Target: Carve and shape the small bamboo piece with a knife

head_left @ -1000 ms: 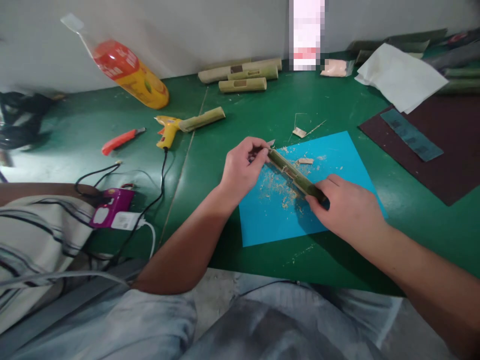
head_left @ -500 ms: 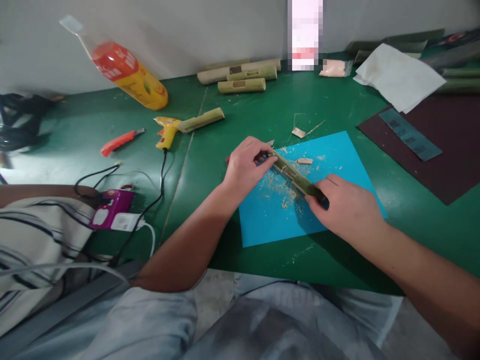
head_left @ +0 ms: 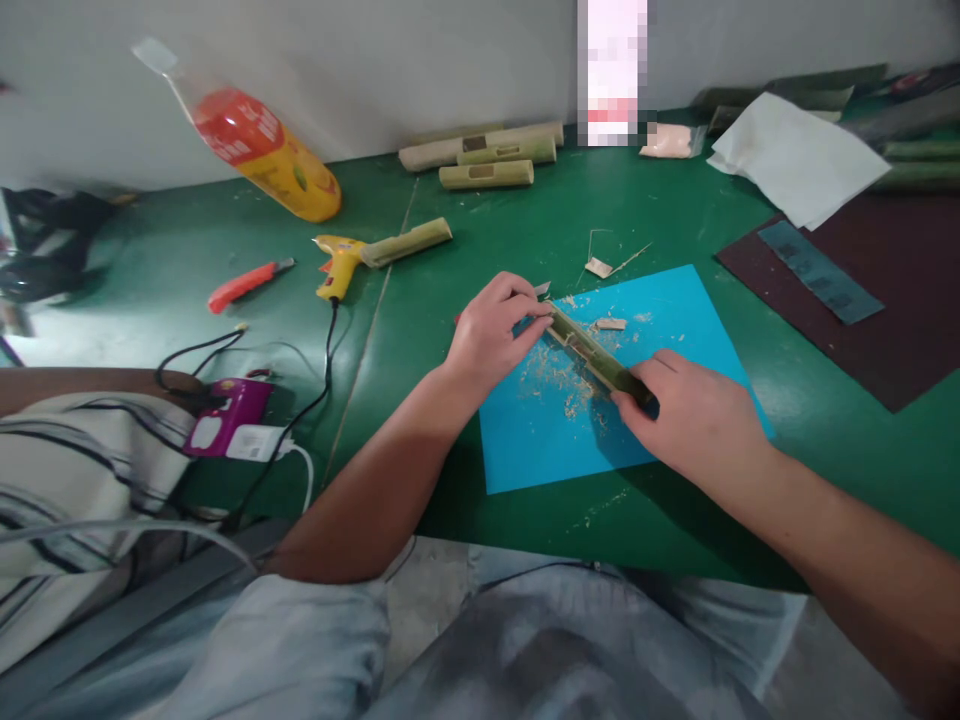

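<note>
A piece of bamboo tube [head_left: 598, 352] with a rough cut opening along its side slants across the blue sheet [head_left: 517, 455]. My left hand [head_left: 495, 328] pinches its far left end between thumb and fingers. Around the near right end, which shows a dark hollow, my right hand [head_left: 694, 408] is closed. Partly hidden behind my left hand lies what looks like a cutter; a blade tip [head_left: 542, 288] and a bit of red show. Pale shavings [head_left: 559, 375] and a small bamboo chip [head_left: 610, 324] are scattered on the sheet.
Left on the green table are a red utility knife [head_left: 251, 285], a yellow glue gun [head_left: 341, 267] with its cord, a purple power adapter [head_left: 232, 410] and a tilted drink bottle [head_left: 262, 150]. Cut bamboo tubes [head_left: 486, 176] lie along the wall. Another person's arm [head_left: 90, 390] is at left.
My left fingers have shifted slightly at the bamboo's end, with a wider gap between thumb and forefinger and more of the blade showing. The bamboo and my right hand stay nearly still.
</note>
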A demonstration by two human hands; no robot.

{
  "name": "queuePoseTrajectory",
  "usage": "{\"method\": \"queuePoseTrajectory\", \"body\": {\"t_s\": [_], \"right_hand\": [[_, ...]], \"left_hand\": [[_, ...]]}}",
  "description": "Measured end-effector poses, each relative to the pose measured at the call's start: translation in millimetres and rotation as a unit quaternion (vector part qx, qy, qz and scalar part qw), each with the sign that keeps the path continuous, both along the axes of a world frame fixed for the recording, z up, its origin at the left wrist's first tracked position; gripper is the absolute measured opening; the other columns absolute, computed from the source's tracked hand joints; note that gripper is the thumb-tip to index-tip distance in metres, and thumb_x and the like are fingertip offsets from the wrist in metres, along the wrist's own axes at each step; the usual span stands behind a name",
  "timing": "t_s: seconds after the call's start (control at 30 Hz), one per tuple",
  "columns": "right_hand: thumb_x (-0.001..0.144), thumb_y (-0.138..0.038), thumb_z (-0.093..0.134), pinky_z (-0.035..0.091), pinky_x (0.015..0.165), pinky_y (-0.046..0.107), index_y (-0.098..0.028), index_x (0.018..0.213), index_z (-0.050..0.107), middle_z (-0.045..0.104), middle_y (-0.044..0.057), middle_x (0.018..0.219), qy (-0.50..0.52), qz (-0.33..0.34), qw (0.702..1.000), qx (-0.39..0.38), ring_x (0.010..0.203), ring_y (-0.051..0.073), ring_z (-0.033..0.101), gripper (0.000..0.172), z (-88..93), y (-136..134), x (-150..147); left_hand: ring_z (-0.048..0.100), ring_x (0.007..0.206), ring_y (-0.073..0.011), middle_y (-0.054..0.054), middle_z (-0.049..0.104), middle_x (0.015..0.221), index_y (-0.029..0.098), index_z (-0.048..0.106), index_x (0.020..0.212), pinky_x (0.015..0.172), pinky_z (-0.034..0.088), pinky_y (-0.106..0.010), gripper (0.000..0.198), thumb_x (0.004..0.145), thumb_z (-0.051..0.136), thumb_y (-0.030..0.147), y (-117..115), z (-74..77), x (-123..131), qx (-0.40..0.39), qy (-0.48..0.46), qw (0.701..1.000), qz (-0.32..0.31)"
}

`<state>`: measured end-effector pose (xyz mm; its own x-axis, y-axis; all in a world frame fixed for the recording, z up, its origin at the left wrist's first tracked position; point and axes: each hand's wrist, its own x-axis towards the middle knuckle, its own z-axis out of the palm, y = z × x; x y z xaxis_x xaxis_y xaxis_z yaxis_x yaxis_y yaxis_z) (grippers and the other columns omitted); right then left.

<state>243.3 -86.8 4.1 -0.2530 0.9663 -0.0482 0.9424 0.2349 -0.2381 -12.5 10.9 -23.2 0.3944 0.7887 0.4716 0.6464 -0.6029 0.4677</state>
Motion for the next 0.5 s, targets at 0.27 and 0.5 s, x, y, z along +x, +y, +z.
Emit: {"method": "queuePoseTrajectory", "body": {"t_s": [0.27, 0.5], "right_hand": [[0.102, -0.041, 0.057, 0.025, 0.061, 0.036, -0.018, 0.094, 0.072, 0.069, 0.008, 0.094, 0.005, -0.001, 1.000, 0.007, 0.074, 0.020, 0.058, 0.029, -1.4, 1, -1], [0.102, -0.040, 0.056, 0.027, 0.062, 0.036, -0.018, 0.094, 0.073, 0.070, 0.009, 0.095, 0.008, -0.003, 1.000, 0.004, 0.075, 0.021, 0.060, 0.028, 0.1, 0, -2]], "left_hand": [[0.073, 0.104, -0.0222, -0.007, 0.080, 0.108, 0.021, 0.080, 0.103, 0.095, 0.057, -0.040, 0.015, 0.102, 0.066, 0.027, 1, -2.1, 0, 0.052, 0.024, 0.998, -0.027], [0.073, 0.101, -0.0232, -0.008, 0.081, 0.104, 0.020, 0.079, 0.102, 0.095, 0.057, -0.043, 0.023, 0.105, 0.056, 0.023, -7, -5.3, 12, 0.088, 0.066, 0.992, -0.066]]}}
